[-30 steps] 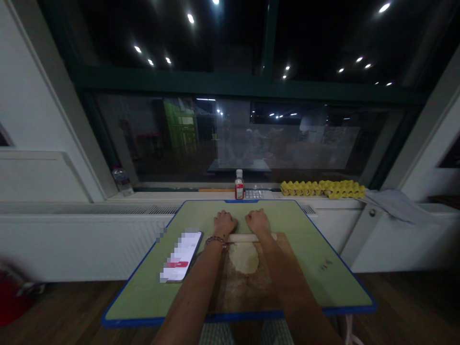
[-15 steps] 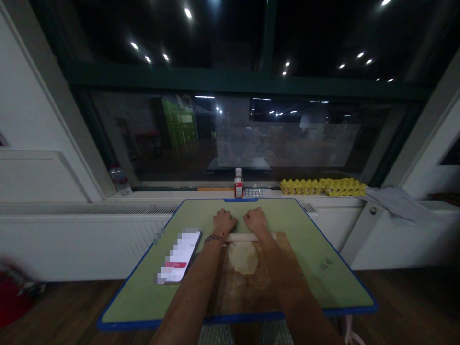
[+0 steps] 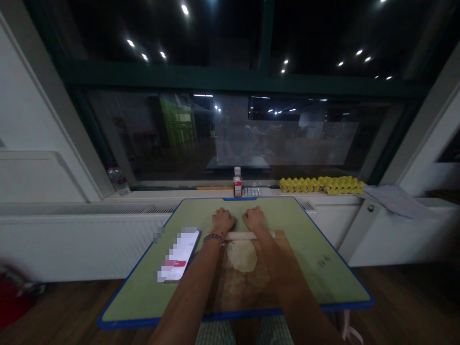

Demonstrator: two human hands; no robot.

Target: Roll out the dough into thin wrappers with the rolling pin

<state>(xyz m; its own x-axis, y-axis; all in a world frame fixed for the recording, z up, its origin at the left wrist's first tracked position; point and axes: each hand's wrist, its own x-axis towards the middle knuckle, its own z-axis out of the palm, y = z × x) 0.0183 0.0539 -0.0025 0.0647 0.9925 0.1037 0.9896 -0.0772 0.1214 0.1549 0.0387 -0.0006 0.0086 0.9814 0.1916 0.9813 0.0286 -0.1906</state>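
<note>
A pale rolling pin [image 3: 239, 235] lies crosswise near the far end of a wooden board [image 3: 247, 292]. Just on my side of it rests a flattened, roughly round sheet of dough [image 3: 242, 256]. My left hand [image 3: 223, 221], with a beaded bracelet on its wrist, is just past the pin, knuckles up and fingers curled. Mirroring it, my right hand [image 3: 254, 219] is also past the pin with fingers folded. Both wrists cross over the pin and hide its ends. Between the curled fingers I see nothing held.
The green folding table [image 3: 323, 278] has a blue rim. A lit phone [image 3: 179, 258] lies left of the board. On the sill behind stand a red-labelled bottle [image 3: 237, 183], yellow egg trays [image 3: 319, 185], a clear bottle [image 3: 118, 180] and grey cloth or paper [image 3: 395, 200].
My hands, the rolling pin and the dough keep nearly the same places on the table. The whole view has shifted slightly.
</note>
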